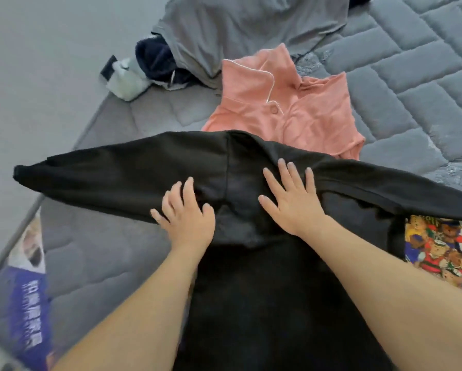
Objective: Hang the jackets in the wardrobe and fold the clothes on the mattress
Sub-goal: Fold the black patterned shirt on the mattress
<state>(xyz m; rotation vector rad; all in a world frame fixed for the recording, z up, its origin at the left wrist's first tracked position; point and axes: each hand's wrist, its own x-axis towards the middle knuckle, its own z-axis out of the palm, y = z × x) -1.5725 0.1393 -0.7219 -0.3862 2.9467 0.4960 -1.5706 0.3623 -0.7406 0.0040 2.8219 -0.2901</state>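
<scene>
A black long-sleeved hooded garment (133,172) lies spread on the grey quilted mattress (401,76), its sleeves stretched out left and right. My left hand (189,218) rests on it near the left shoulder, fingers slightly bent on the cloth. To its right, my right hand (291,199) presses flat on the hood area with fingers spread. Just beyond the black garment lies a pink buttoned top (291,108). A grey garment (237,25) is heaped at the far edge.
A dark blue garment (154,60) and a pale sock-like bundle (125,81) lie at the mattress's left edge by the grey floor (37,62). A colourful bear-print cloth (444,250) shows at the right. A purple label (29,311) sits on the mattress corner.
</scene>
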